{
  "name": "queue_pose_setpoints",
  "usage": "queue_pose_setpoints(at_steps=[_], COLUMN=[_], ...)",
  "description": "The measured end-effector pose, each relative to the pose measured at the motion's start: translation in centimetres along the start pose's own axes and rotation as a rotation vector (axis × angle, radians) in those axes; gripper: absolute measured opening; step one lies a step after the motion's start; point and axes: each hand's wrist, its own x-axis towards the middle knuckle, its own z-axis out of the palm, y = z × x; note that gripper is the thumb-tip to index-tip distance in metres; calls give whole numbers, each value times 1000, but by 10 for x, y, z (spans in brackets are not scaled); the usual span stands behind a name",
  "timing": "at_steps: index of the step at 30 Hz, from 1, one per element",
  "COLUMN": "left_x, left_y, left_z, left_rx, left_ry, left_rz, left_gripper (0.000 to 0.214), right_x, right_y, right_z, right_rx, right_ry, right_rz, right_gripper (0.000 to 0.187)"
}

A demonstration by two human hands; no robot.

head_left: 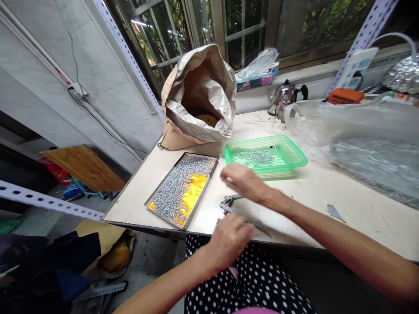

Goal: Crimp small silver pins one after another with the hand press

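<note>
My right hand (245, 181) is above the table, between the metal tray and the green basket, with its fingers drawn together; anything in them is too small to make out. My left hand (231, 237) is at the table's front edge, fingers curled and slightly blurred, their tips hidden. Between the hands lies a metal lever tool with a spring (231, 201) and a red part, partly covered by my left hand. A shallow metal tray (199, 203) holds many small silvery pins (170, 192) on a yellow lining. More pins lie in the green plastic basket (294, 163).
A large open paper sack (170, 133) stands behind the tray. At the back are a steel kettle (284, 97) and an orange box (345, 96). Clear plastic bags (369, 144) cover the right side. A grey scrap (335, 213) lies on the table at right.
</note>
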Motion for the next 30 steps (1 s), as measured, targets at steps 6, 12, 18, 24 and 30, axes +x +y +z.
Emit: queue_pose_setpoints(at_steps=[6,12,18,24,30], left_x=[31,59,68,45,18], left_y=[-109,-159,-173,-173,-159], left_z=[-51,-45,-38,-55,-71], left_rx=[189,260,281,290,308], left_ry=[175,-14,-93,-222,-309], left_rz=[-835,-1058,-1028,-908,-819], left_gripper=[21,30,24,15,20], right_x=[-8,-68,-96,-98,-97], right_y=[49,4,-24,-19,-22], right_z=[-63,-4,32,44,40], right_rx=[-248,206,275,182,174], right_ry=[260,-140,-375,-365,-394], right_rz=[277,228,319,309,309], right_gripper=[16,14,4,6,10])
